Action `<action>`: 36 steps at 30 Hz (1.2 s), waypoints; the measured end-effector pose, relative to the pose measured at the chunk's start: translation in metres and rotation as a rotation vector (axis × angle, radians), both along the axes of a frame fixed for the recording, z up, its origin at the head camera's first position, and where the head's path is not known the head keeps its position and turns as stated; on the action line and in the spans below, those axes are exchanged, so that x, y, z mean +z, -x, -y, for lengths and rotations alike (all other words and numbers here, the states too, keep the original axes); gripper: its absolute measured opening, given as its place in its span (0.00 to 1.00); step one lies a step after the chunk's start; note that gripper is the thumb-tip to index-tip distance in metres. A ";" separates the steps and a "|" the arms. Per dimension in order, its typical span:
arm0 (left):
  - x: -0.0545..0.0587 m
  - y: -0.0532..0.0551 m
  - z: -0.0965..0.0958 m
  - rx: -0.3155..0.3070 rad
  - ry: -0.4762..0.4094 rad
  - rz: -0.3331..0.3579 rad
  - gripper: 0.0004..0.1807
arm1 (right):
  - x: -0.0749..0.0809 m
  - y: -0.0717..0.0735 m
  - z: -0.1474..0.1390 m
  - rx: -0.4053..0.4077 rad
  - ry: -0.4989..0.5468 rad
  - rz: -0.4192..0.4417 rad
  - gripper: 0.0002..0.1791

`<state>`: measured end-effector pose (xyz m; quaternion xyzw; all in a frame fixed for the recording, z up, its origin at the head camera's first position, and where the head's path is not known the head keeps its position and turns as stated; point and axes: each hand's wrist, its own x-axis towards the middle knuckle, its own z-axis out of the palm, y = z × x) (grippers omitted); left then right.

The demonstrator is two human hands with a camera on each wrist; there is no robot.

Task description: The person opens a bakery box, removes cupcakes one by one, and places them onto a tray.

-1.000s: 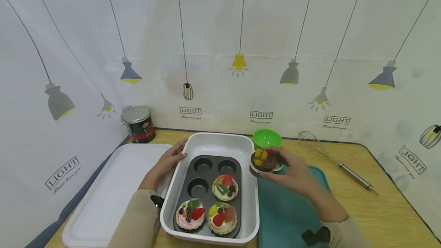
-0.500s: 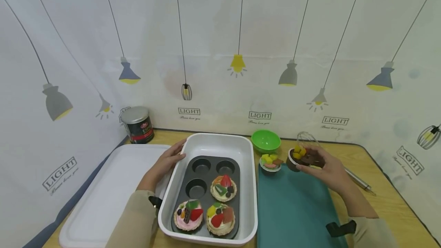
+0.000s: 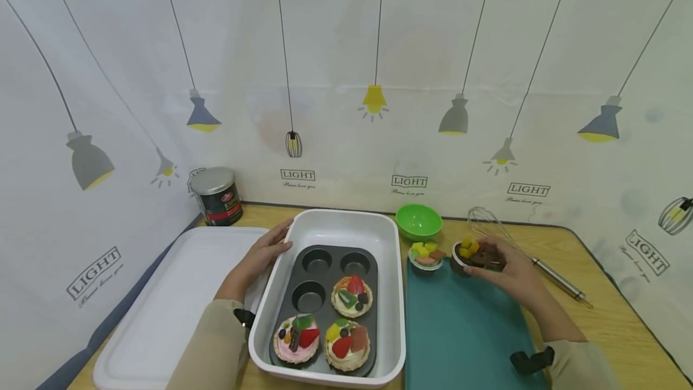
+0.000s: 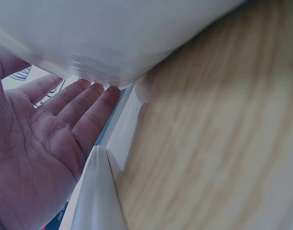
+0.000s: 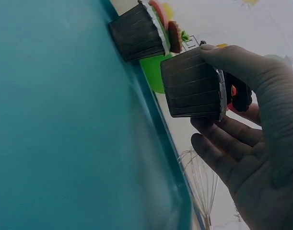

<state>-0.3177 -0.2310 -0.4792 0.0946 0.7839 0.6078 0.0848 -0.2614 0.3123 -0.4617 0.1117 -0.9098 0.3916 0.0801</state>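
In the head view my left hand [image 3: 260,260] touches the left wall of a deep white pan [image 3: 401,294]; the left wrist view shows its fingers nearly straight, tips against the pan. Inside sits a dark muffin tin [image 3: 337,257] bearing three fruit-topped tarts, one of them a pink tart [image 3: 295,342]. My right hand [image 3: 511,269] pinches a chocolate cupcake [image 5: 192,86], thumb on one side and fingers on the other, at the back of a teal tray [image 3: 460,330]. Left of it a fruit-topped cupcake [image 3: 426,257] stands upright at the tray's back left corner.
A green bowl [image 3: 418,221] stands behind the teal tray. To the right, a whisk [image 3: 557,277] lies on the wooden table [image 3: 612,318]. A white tray [image 3: 162,312] lies at the left, with a dark can [image 3: 219,197] behind it near the patterned wall.
My right hand has carried the chocolate cupcake rightward from beside the white pan, then slightly lower at the tray's back, uncovering the fruit-topped cupcake. The left hand stays at the pan.
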 end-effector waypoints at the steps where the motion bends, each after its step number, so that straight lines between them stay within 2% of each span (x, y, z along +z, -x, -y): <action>1: 0.000 0.000 0.000 -0.002 -0.001 0.003 0.36 | -0.002 0.001 0.000 0.002 -0.005 -0.003 0.42; 9: -0.001 -0.002 0.000 -0.014 -0.014 0.010 0.36 | -0.012 0.003 0.001 0.010 -0.008 0.011 0.41; 16: 0.002 -0.002 0.000 -0.017 -0.014 0.013 0.36 | -0.014 0.003 0.001 -0.001 -0.025 0.029 0.42; 25: 0.000 -0.002 0.000 -0.004 -0.001 0.013 0.36 | -0.017 0.003 0.003 -0.004 -0.026 0.037 0.42; 36: 0.000 -0.001 0.000 -0.008 0.004 0.005 0.36 | -0.018 0.003 0.005 0.017 -0.024 0.024 0.41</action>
